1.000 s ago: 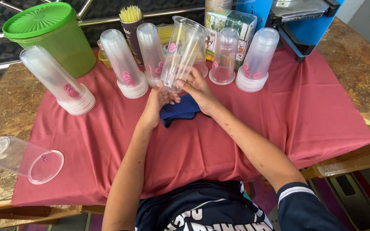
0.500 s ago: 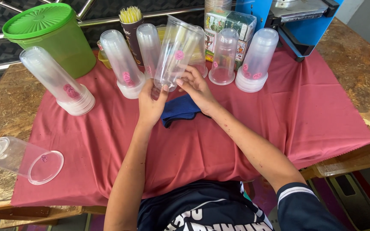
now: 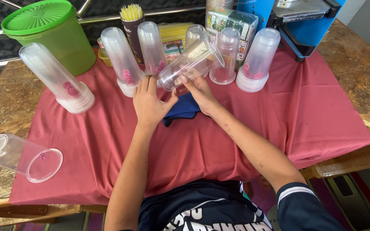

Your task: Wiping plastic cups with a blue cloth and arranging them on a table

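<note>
Both hands hold a clear plastic cup (image 3: 191,64) tilted on its side, mouth pointing up and to the right, above the red cloth (image 3: 108,141). My left hand (image 3: 150,100) cups its base from the left. My right hand (image 3: 200,92) grips it from below, fingers on the lower wall. A dark blue rag (image 3: 183,109) lies on the cloth just under both hands.
Stacks of upside-down clear cups (image 3: 56,79) (image 3: 123,60) (image 3: 257,60) stand along the back of the cloth. A single cup (image 3: 20,156) lies on its side at the left edge. A green lidded tub (image 3: 50,34), a cup of yellow straws (image 3: 132,19) and a blue machine (image 3: 298,21) stand behind.
The held cup has tipped from nearly upright to lying on its side, mouth swinging to the right. Both hands have stayed on it above the rag.
</note>
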